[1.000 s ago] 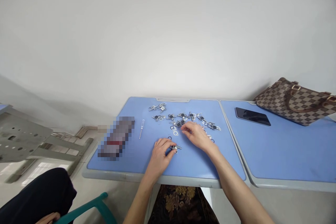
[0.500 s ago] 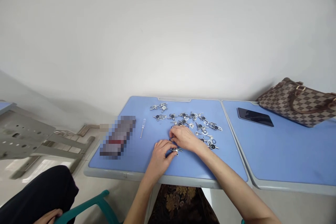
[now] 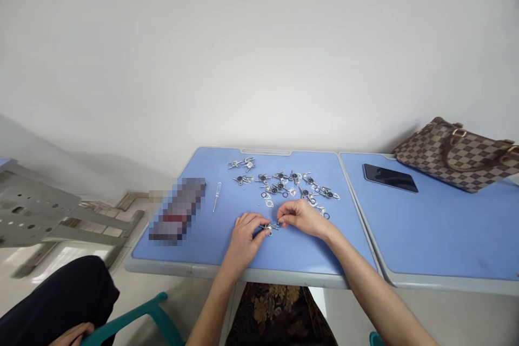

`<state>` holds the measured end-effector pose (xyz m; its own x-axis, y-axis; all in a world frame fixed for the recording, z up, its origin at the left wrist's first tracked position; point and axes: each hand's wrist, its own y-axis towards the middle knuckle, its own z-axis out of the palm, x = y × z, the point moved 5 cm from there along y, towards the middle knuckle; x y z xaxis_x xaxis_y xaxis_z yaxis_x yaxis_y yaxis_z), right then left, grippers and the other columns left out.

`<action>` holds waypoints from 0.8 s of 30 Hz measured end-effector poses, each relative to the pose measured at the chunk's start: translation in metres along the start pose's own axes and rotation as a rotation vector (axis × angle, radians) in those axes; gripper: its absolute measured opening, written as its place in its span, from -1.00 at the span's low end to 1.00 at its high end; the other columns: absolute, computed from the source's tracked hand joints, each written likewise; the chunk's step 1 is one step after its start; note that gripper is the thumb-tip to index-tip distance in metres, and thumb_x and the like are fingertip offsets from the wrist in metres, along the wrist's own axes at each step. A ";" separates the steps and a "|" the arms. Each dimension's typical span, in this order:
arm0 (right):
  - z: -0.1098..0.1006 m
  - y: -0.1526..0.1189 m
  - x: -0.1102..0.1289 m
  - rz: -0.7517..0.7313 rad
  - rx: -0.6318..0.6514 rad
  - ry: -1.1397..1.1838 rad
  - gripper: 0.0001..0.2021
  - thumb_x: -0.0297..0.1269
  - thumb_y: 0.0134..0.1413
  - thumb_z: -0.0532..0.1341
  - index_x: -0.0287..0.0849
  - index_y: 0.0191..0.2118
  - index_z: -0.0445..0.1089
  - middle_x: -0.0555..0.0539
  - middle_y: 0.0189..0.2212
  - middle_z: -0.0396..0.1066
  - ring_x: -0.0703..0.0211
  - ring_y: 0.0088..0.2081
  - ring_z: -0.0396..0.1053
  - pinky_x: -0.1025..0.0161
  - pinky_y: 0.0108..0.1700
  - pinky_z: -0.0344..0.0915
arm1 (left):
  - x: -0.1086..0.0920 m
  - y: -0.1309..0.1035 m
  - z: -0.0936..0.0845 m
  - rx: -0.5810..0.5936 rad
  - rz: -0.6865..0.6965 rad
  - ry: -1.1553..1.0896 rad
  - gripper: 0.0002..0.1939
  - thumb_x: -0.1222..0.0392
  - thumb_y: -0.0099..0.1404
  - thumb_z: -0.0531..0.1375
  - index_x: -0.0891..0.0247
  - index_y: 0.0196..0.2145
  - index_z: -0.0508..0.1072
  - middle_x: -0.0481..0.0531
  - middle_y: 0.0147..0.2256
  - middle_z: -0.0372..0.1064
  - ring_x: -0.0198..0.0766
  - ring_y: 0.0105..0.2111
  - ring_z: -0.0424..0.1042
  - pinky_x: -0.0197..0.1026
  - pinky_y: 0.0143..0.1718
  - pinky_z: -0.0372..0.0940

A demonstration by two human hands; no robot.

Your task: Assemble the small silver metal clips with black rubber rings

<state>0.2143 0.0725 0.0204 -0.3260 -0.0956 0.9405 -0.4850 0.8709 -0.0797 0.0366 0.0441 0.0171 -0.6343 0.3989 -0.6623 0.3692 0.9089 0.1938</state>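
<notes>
My left hand [image 3: 246, 236] rests on the blue table [image 3: 194, 251], its thumb and fingers closed on a small silver metal part [image 3: 270, 228]. Just right of that part, my right hand [image 3: 298, 216] pinches a small dark ring [image 3: 278, 223] between thumb and fingertips. Beyond my hands lie several silver parts with black round centres [image 3: 280, 186], along with loose dark rings and a flat silver plate [image 3: 269, 203]. A screwdriver with a clear handle [image 3: 218, 190] lies to the left of them.
A pixelated dark object [image 3: 180, 208] lies at the table's left. On the adjoining table are a black phone [image 3: 390, 178] and a checkered bag [image 3: 458, 154]. Another person's dark-clad knee [image 3: 77, 292] and a green chair [image 3: 150, 308] are at lower left.
My right hand has moved right and slightly down, away from the loose parts, uncovering a flat silver plate and a ring. My left hand still holds the metal part.
</notes>
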 end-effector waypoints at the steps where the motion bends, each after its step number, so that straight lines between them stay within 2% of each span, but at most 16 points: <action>1: 0.003 0.000 0.000 -0.004 0.011 0.003 -0.91 -0.44 0.10 0.20 -0.17 -0.34 0.46 0.05 -0.50 0.48 0.25 -0.41 0.45 0.35 -0.30 0.32 | 0.000 0.000 0.000 -0.002 0.003 0.002 -0.91 0.21 0.31 0.19 0.13 -0.23 0.50 -0.01 -0.20 0.48 -0.13 -0.15 0.38 -0.06 -0.09 0.21; 7: 0.011 0.002 0.003 -0.016 0.034 -0.027 -0.83 -0.51 0.09 0.15 -0.17 -0.32 0.47 0.06 -0.50 0.46 0.25 -0.40 0.44 0.34 -0.30 0.32 | 0.001 0.000 0.000 -0.015 0.027 0.027 -0.90 0.21 0.31 0.20 0.11 -0.23 0.51 -0.01 -0.21 0.48 -0.15 -0.16 0.39 -0.08 -0.11 0.23; 19: 0.021 0.006 0.015 -0.053 -0.045 -0.109 -0.84 -0.44 0.15 0.18 -0.15 -0.27 0.52 0.07 -0.51 0.44 0.29 -0.46 0.39 0.36 -0.33 0.28 | 0.002 -0.001 0.001 0.001 -0.010 0.015 -0.95 0.26 0.31 0.20 0.15 -0.29 0.46 -0.03 -0.21 0.47 -0.16 -0.17 0.38 -0.07 -0.08 0.19; 24: 0.013 0.003 0.015 -0.054 -0.103 -0.137 -0.86 -0.45 0.14 0.21 -0.15 -0.22 0.49 0.04 -0.43 0.46 0.27 -0.39 0.40 0.35 -0.31 0.28 | 0.000 -0.001 0.001 -0.011 0.000 0.005 -0.89 0.24 0.31 0.19 0.13 -0.20 0.47 -0.02 -0.17 0.48 -0.14 -0.14 0.38 -0.05 -0.06 0.21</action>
<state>0.1975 0.0677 0.0297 -0.4130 -0.2023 0.8880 -0.4214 0.9068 0.0106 0.0370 0.0431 0.0166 -0.6376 0.3999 -0.6585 0.3622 0.9100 0.2019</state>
